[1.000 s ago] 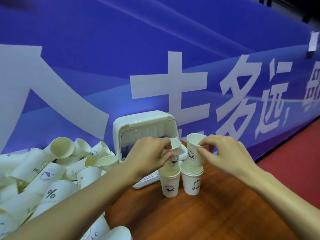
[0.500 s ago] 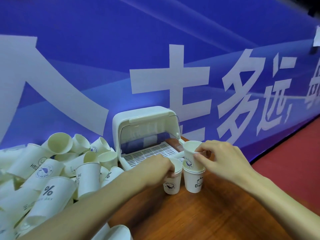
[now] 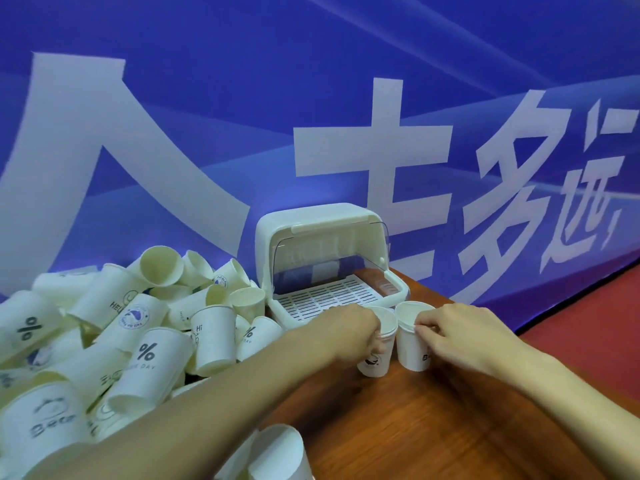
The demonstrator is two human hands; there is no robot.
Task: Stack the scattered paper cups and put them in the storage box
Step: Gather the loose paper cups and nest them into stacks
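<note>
Both hands were down on two short stacks standing side by side on the wooden table (image 3: 433, 427), just in front of the open storage box (image 3: 311, 223). The left hand (image 3: 349, 327) curled over the rim of the left cup stack (image 3: 375, 362); the right hand (image 3: 460, 334) pinched the rim of the right cup stack (image 3: 412, 355). Loose paper cups (image 3: 138, 327) lay heaped to the left. Such cups looked light, thin-walled and easily crushed, so a gentle hold at the stiffer rolled rim would likely serve best.
</note>
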